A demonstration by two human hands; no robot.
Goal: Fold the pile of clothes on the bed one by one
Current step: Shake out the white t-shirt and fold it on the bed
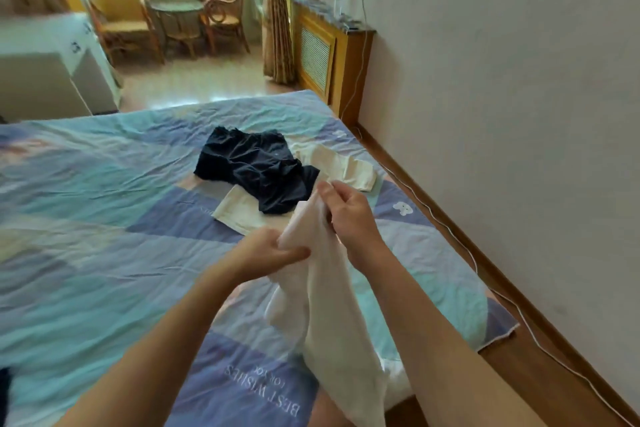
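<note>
A white garment (329, 305) hangs in front of me above the bed (104, 218). My left hand (273, 253) grips its upper edge from the left. My right hand (346, 211) pinches the top of the cloth a little higher and to the right. The rest of the garment droops toward the bed's near edge. Farther back on the bed lies the pile: a crumpled dark navy garment (256, 170) on top of a cream garment (339, 163), whose ends stick out on both sides.
The bed's blue and teal quilt is wrinkled. Wooden floor and a white cable (519, 308) run along the wall on the right. A radiator cover (329, 59), wicker chairs (121, 17) and a small table stand beyond the bed.
</note>
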